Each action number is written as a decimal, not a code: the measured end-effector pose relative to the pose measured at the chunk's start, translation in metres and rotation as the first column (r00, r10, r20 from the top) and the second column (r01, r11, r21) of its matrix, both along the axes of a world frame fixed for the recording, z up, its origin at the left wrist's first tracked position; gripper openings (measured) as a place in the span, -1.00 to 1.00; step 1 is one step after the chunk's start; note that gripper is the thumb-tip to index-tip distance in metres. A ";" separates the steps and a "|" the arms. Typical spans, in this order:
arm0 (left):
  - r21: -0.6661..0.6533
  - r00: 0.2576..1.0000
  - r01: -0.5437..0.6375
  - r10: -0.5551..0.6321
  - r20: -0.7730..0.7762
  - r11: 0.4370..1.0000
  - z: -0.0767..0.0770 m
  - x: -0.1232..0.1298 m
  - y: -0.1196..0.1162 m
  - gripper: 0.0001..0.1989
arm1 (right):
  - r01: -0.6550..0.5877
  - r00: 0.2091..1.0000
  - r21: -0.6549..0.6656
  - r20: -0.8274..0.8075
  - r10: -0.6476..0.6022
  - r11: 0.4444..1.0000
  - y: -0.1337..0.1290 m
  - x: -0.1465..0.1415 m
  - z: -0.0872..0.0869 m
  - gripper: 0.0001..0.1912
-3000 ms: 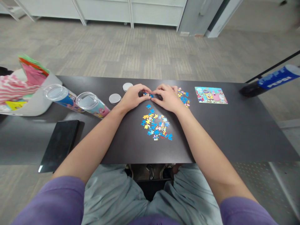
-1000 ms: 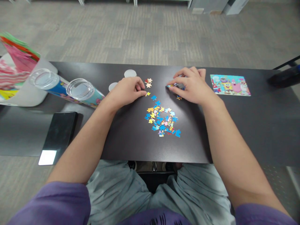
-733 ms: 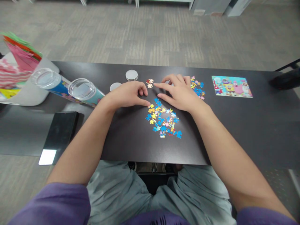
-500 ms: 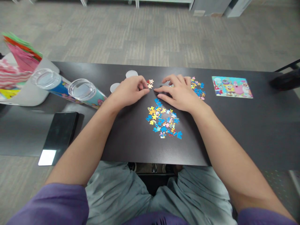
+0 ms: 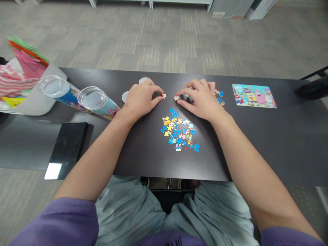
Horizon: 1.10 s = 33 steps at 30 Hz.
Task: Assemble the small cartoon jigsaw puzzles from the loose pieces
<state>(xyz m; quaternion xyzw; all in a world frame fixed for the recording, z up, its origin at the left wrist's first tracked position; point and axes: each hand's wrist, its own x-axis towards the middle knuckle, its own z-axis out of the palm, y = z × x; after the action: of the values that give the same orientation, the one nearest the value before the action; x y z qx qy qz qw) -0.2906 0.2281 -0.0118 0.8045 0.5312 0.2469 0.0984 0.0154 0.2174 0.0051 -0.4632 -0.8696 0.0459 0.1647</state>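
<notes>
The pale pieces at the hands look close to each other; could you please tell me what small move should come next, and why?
I would probably ease the right piece towards the left piece to test the fit. Finger and thumb of each hand are at one piece, both look similarly pale, and bare table separates them. Their edges are too small to judge.
</notes>
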 end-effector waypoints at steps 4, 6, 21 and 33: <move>-0.046 0.999 -0.026 0.028 0.042 0.999 0.000 0.000 0.001 -0.91 | 0.024 0.999 -0.016 -0.025 -0.025 1.000 0.000 -0.007 -0.006 -0.62; -0.057 0.998 -0.036 0.039 0.053 0.998 0.000 -0.001 0.002 -0.90 | 0.036 0.998 -0.026 -0.053 -0.037 0.999 0.000 -0.010 -0.008 -0.66; -0.099 0.992 -0.039 0.050 0.117 0.994 0.010 -0.002 0.000 -0.93 | -0.028 0.991 -0.170 -0.136 0.005 0.985 0.006 0.001 0.004 -0.88; -0.166 0.969 -0.018 0.058 0.241 0.986 -0.002 0.018 -0.002 -0.74 | -0.067 0.995 -0.101 -0.084 0.059 0.993 0.013 0.016 -0.003 -0.75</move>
<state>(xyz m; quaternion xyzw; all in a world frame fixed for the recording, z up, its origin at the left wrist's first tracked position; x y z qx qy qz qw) -0.2724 0.2257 -0.0142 0.7469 0.5486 0.3020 0.2236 0.0311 0.2299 0.0024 -0.4413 -0.8729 0.1146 0.1739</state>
